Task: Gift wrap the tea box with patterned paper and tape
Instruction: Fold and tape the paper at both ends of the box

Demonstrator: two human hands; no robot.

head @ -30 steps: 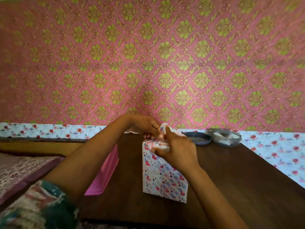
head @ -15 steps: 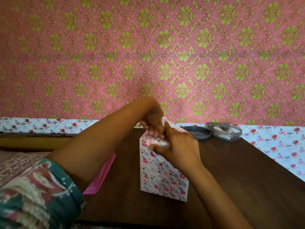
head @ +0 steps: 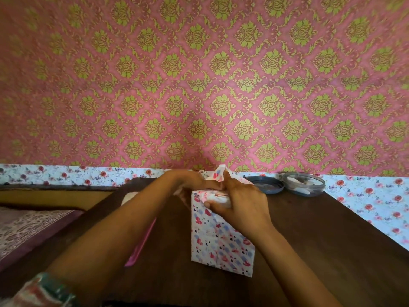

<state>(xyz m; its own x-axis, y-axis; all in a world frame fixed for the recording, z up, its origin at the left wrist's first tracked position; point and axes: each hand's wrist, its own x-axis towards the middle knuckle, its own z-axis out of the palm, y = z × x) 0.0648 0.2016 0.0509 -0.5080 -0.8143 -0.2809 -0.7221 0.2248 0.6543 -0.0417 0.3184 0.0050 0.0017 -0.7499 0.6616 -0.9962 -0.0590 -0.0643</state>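
Note:
The tea box (head: 221,242) stands upright on the dark wooden table (head: 321,251), covered in white paper with red and blue hearts. At its top end the paper is bunched into folds, and one flap (head: 221,173) sticks up. My right hand (head: 239,207) presses on the folded top from the right, fingers curled over the near edge. My left hand (head: 192,185) holds the top from the left, its fingers partly hidden behind the right hand and the box. No tape shows in either hand.
A pink flat object (head: 141,244) lies left of the box under my left forearm. Two round shallow containers stand at the table's back: a dark lid (head: 265,185) and a clear dish (head: 303,185). A floral cloth (head: 376,202) lies on the right, a bed (head: 26,229) on the left.
My left hand has dropped from above the box to its left top edge. The right hand stays pressed on the folded paper. The camera view shifted slightly.

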